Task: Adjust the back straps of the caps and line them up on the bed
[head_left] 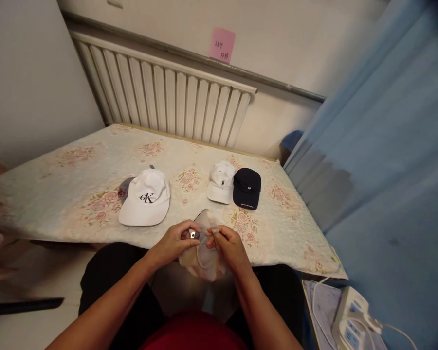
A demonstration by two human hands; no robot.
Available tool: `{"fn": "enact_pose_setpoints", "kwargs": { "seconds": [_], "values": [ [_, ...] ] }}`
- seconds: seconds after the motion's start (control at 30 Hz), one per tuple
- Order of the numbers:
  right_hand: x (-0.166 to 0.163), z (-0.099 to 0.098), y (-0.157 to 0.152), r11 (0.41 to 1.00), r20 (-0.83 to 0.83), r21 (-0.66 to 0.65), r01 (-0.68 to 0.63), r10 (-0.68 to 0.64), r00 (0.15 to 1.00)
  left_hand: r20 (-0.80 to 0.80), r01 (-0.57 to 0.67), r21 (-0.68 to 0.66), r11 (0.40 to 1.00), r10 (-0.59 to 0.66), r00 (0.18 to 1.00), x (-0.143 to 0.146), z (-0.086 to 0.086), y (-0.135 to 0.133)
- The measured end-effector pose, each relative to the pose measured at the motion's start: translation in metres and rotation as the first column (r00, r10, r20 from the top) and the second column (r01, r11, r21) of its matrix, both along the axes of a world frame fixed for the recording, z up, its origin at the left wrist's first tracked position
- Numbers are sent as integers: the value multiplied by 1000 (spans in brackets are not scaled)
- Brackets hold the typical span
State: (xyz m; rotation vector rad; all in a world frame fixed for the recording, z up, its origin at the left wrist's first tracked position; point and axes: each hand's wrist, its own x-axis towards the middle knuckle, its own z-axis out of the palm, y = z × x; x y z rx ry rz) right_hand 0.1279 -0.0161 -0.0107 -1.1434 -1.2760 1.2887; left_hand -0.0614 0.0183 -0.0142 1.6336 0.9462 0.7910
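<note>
A light beige cap (pixel 206 262) hangs over the table's front edge between my hands, its back opening facing me. My left hand (pixel 177 242) is closed, with the thumb and fingers pinching the small metal buckle (pixel 194 235) at the back of the cap. The fingers of my right hand (pixel 229 247) are closed on the cap's pale strap (pixel 214 224), whose end stands up above them. A white cap with black CK letters (pixel 146 197) lies to the left, partly over a grey cap (pixel 124 188). Beyond my right hand sit a white cap (pixel 222 183) and a black cap (pixel 247 188), side by side.
The caps lie on a floral-covered surface (pixel 188 155). Behind it are a white radiator (pixel 168 97) and a pink note (pixel 222 44) on the wall. A blue curtain (pixel 379 170) hangs at the right, above a power strip (pixel 352 316) with white cords.
</note>
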Motion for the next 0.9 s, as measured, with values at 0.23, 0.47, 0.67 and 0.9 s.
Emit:
{"fn": "enact_pose_setpoints", "kwargs": {
  "seconds": [0.23,0.47,0.67,0.9],
  "values": [
    [-3,11,2,999,-164,-2,-41,40,986,207,-1,-198,980,43,977,-8,-16,1],
    [0,7,4,980,-105,-83,-179,170,980,446,39,-313,949,111,888,-13,-27,1],
    [-1,4,7,958,-90,-119,-261,251,964,566,124,-345,931,100,819,-12,-27,-1],
    [-4,2,8,940,-82,-187,-286,275,958,646,155,-338,928,109,756,-6,-30,-4]
  ]
}}
